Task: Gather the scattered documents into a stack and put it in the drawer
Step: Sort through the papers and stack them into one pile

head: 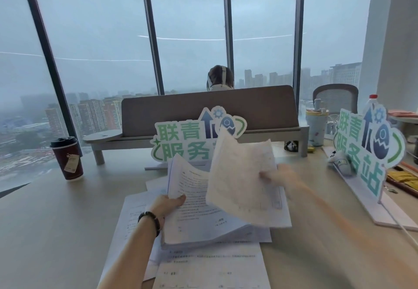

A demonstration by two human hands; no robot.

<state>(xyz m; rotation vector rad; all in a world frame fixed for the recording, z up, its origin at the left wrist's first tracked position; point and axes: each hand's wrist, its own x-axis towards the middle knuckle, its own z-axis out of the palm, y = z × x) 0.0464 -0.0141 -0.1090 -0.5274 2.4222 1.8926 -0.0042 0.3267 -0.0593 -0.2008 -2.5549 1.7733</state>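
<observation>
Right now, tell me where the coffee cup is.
In the head view, the dark red coffee cup stands upright on the desk at far left by the window, well clear of the papers.

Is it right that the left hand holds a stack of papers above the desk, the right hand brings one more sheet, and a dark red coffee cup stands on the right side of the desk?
Not quite. The head view shows the coffee cup on the left side of the desk. The rest holds: the left hand grips the stack of papers, and the right hand holds one more sheet.
</observation>
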